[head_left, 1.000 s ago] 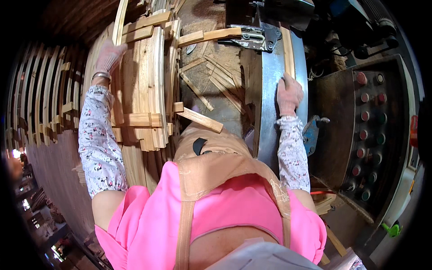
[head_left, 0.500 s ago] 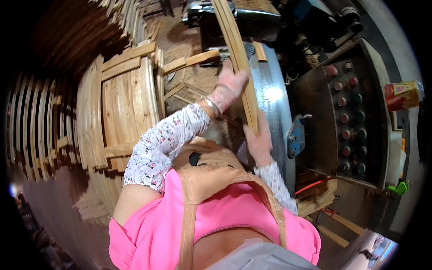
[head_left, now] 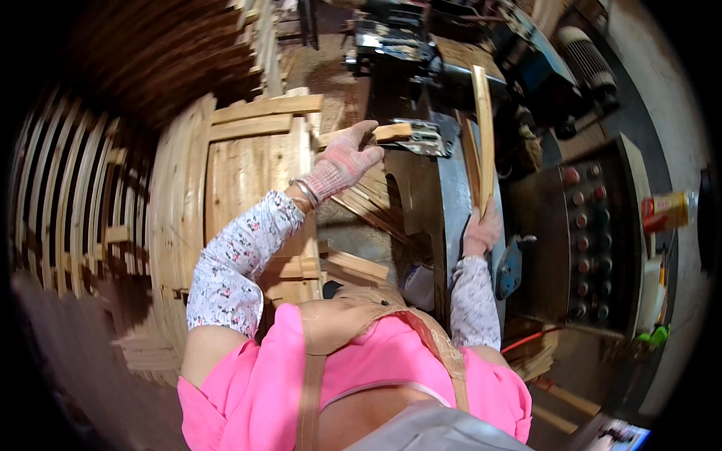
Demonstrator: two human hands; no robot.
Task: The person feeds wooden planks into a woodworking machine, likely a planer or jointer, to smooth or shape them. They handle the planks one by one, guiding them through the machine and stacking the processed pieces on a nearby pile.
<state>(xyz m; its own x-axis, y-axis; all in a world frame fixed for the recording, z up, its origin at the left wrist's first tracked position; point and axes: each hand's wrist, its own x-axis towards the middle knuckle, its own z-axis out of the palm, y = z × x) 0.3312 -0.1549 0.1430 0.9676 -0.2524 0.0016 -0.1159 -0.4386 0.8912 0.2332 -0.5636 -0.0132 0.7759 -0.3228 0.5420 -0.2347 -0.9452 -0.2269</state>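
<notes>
My right hand [head_left: 483,227], in a pinkish work glove, grips the near end of a long pale wooden strip [head_left: 483,135]. The strip points away from me over the steel bed of a machine [head_left: 445,207]. Close along its left side is a second, darker wooden strip [head_left: 469,146]; whether my hand touches that one I cannot tell. My left hand [head_left: 344,159], gloved too, is empty with thumb and fingers apart. It hovers in front of a short wooden bar [head_left: 393,133] that reaches to a metal clamp-like fitting [head_left: 430,138] and hides part of it.
Left stands a stack of wooden panels [head_left: 248,177], with slatted wood [head_left: 68,195] beyond. A control box with rows of buttons [head_left: 594,240] is at the right, near a blue metal bracket [head_left: 511,270]. Wood offcuts [head_left: 368,207] lie between stack and machine. A motor [head_left: 587,60] sits far right.
My left hand has let go of the wooden strips and moved left. My right hand has shifted right, carrying a strip across the machine bed. The view has also moved.
</notes>
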